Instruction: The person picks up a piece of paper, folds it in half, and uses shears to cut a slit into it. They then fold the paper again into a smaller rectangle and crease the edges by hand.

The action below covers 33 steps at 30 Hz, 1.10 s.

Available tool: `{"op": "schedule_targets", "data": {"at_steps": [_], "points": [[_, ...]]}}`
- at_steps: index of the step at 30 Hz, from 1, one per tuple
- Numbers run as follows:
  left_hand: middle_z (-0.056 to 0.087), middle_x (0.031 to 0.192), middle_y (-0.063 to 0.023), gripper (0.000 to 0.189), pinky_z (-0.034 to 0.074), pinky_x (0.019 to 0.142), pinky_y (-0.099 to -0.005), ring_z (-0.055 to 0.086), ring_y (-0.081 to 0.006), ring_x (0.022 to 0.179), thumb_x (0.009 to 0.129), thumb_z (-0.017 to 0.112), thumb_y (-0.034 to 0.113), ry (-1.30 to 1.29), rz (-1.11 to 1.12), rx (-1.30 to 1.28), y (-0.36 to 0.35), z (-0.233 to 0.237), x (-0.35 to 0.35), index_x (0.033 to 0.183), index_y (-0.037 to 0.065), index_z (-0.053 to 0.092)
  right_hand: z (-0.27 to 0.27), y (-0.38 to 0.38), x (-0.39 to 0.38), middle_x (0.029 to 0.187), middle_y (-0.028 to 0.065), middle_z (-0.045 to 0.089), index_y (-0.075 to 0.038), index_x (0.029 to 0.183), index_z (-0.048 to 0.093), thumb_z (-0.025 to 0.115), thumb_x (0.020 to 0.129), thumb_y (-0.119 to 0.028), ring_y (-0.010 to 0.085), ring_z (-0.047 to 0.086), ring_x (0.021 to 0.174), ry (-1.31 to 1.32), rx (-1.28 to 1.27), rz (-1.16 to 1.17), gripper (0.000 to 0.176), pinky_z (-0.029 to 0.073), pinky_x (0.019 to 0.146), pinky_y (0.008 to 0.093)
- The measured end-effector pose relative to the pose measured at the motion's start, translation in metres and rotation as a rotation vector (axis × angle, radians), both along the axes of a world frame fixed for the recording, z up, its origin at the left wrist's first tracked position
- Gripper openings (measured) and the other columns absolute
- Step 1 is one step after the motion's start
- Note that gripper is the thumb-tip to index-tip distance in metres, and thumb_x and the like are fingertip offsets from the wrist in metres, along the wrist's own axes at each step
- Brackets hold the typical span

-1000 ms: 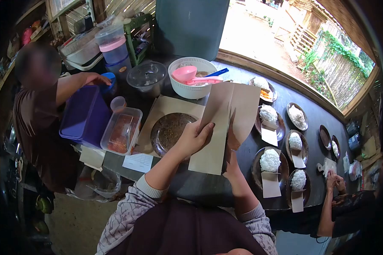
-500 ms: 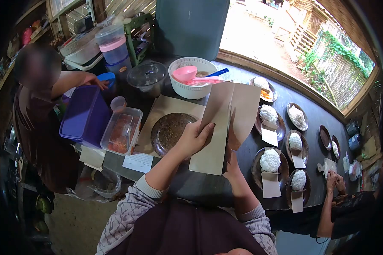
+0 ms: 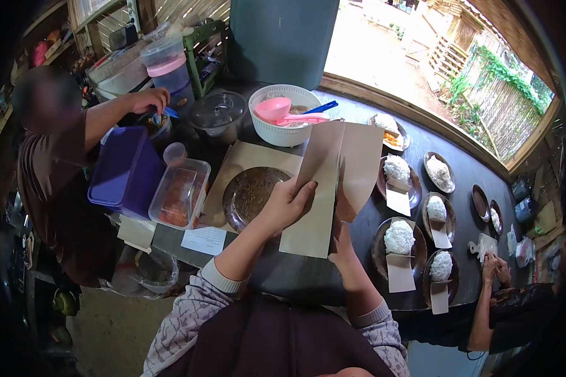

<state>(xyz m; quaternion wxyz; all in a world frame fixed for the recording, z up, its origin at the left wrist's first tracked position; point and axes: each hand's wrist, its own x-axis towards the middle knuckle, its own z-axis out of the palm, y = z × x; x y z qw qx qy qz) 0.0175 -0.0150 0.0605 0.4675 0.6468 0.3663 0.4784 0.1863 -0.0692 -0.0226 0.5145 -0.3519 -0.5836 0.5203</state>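
Observation:
My left hand (image 3: 288, 206) is closed around the edge of some folded brown paper sheets (image 3: 314, 217), its thumb lying across the front. On the other side of these sheets is my right hand (image 3: 341, 244), gripping them from behind; most of its fingers are hidden by the paper. A dark brown round plate (image 3: 239, 210) sits below my left hand. It rests on another flat brown sheet (image 3: 219, 182) spread on the dark table.
Plates with rice mounds (image 3: 399, 237) and brown paper pieces stand at right. A white basket (image 3: 277, 138) holds pink and blue utensils. At left are a clear orange-food container (image 3: 181, 195) and purple box (image 3: 124, 166). Co-workers' hands (image 3: 149, 100) (image 3: 495, 267) are on both sides.
The left co-worker's hand has risen from the blue-topped container, and food now shows inside it. My hands and the brown paper have barely moved.

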Motion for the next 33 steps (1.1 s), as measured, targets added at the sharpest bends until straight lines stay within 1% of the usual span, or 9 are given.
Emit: {"op": "schedule_targets", "data": {"at_steps": [8, 11, 14, 16, 20, 23, 26, 28, 33], "points": [[0.048, 0.065, 0.0042, 0.023, 0.038, 0.055, -0.0222, 0.041, -0.0037, 0.061, 0.092, 0.048, 0.02, 0.005, -0.023, -0.046, 0.001, -0.002, -0.001, 0.085, -0.001, 0.054, -0.006, 0.001, -0.004, 0.115, 0.0076, 0.051, 0.002, 0.126, 0.038, 0.059, 0.083, -0.036, 0.0145, 0.049, 0.104, 0.001, -0.138, -0.104, 0.061, 0.041, 0.086, 0.0298], [0.048, 0.066, 0.0045, 0.023, 0.038, 0.055, -0.0222, 0.041, -0.0038, 0.062, 0.092, 0.048, 0.021, 0.023, -0.009, -0.014, -0.002, 0.005, -0.002, 0.086, -0.001, 0.054, 0.007, 0.0, -0.013, 0.113, 0.0083, 0.053, 0.002, 0.124, 0.039, 0.059, 0.083, -0.035, 0.0155, 0.051, 0.102, 0.257, -0.297, -0.149, 0.059, 0.042, 0.085, 0.0299], [0.048, 0.066, 0.0046, 0.024, 0.038, 0.055, -0.0225, 0.041, -0.0038, 0.062, 0.092, 0.048, 0.021, 0.019, -0.011, -0.032, -0.001, 0.003, -0.001, 0.086, -0.001, 0.054, -0.001, 0.0, -0.012, 0.112, 0.0089, 0.053, 0.002, 0.124, 0.039, 0.059, 0.083, -0.034, 0.0163, 0.051, 0.101, 0.21, -0.24, -0.16, 0.058, 0.042, 0.084, 0.0302], [0.048, 0.065, 0.0049, 0.024, 0.038, 0.055, -0.0221, 0.041, -0.0038, 0.061, 0.092, 0.049, 0.022, -0.004, -0.008, -0.035, 0.0, 0.0, 0.0, 0.086, -0.001, 0.055, -0.012, 0.0, -0.012, 0.112, 0.0095, 0.053, 0.002, 0.123, 0.04, 0.058, 0.083, -0.032, 0.0169, 0.052, 0.1, -0.041, 0.051, -0.228, 0.056, 0.043, 0.083, 0.0304], [0.048, 0.067, 0.0054, 0.027, 0.037, 0.054, -0.0205, 0.042, -0.0029, 0.062, 0.092, 0.049, 0.025, -0.056, -0.065, -0.102, 0.001, 0.001, -0.002, 0.086, 0.0, 0.056, 0.019, -0.002, -0.007, 0.115, 0.0099, 0.051, 0.001, 0.125, 0.038, 0.056, 0.084, -0.031, 0.0173, 0.05, 0.103, -0.022, 0.017, -0.049, 0.055, 0.043, 0.084, 0.0306], [0.053, 0.069, 0.0007, 0.027, 0.041, 0.06, -0.0235, 0.046, -0.006, 0.065, 0.092, 0.049, 0.025, -0.021, -0.191, -0.235, 0.01, 0.0, -0.015, 0.095, -0.001, 0.057, 0.021, 0.0, -0.012, 0.126, 0.0143, 0.039, 0.001, 0.129, 0.03, 0.061, 0.079, -0.015, 0.0213, 0.039, 0.118, -0.02, 0.008, -0.067, 0.06, 0.035, 0.097, 0.0354], [0.056, 0.077, 0.0035, 0.029, 0.038, 0.057, -0.0184, 0.047, -0.0024, 0.067, 0.092, 0.049, 0.026, -0.128, -0.095, -0.167, 0.016, 0.003, -0.021, 0.097, -0.001, 0.059, 0.015, 0.001, -0.016, 0.124, 0.0145, 0.04, 0.001, 0.128, 0.031, 0.059, 0.081, -0.016, 0.0217, 0.04, 0.117, 0.367, -0.283, -0.073, 0.057, 0.037, 0.095, 0.0351], [0.057, 0.079, 0.0029, 0.029, 0.039, 0.058, -0.0183, 0.048, -0.0026, 0.067, 0.092, 0.05, 0.026, -0.141, -0.063, -0.148, 0.018, 0.001, -0.023, 0.099, -0.001, 0.059, 0.02, 0.0, -0.017, 0.125, 0.0103, 0.041, 0.0, 0.128, 0.033, 0.057, 0.084, -0.029, 0.0184, 0.045, 0.109, 0.015, -0.039, -0.083, 0.058, 0.039, 0.09, 0.0311], [0.059, 0.082, 0.0024, 0.027, 0.041, 0.063, -0.019, 0.049, -0.0031, 0.071, 0.092, 0.048, 0.022, -0.129, 0.005, -0.07, 0.022, -0.009, -0.02, 0.102, -0.001, 0.059, 0.018, 0.001, -0.013, 0.12, 0.0125, 0.047, 0.001, 0.125, 0.036, 0.057, 0.083, -0.024, 0.0213, 0.047, 0.107, -0.005, -0.032, -0.036, 0.054, 0.039, 0.09, 0.034]]}}
